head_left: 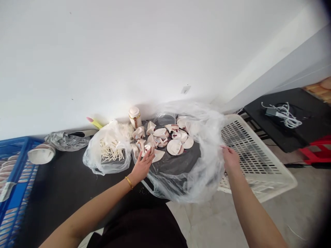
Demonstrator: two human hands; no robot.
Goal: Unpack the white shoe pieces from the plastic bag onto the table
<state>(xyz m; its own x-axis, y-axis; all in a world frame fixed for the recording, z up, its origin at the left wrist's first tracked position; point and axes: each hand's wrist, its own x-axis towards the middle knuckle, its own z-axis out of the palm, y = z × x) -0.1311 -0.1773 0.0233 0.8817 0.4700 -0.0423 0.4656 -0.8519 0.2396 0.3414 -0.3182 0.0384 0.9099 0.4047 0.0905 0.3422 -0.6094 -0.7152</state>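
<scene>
A large clear plastic bag [196, 165] lies spread on a black table [64, 186], with several white cup-shaped masks [174, 146] with brown marks piled inside it. My left hand [142, 166], with a gold bangle at the wrist, reaches into the bag's left side and touches the nearest masks with fingers spread. My right hand [230, 159] pinches the bag's right rim and holds it up.
A smaller clear bag of white strips [110, 150] sits left of the pile, a small jar [134, 117] behind it. A blue crate [15, 186] with stacked masks stands far left, a white plastic basket [248, 151] right, and a black table with cables [284, 115] beyond.
</scene>
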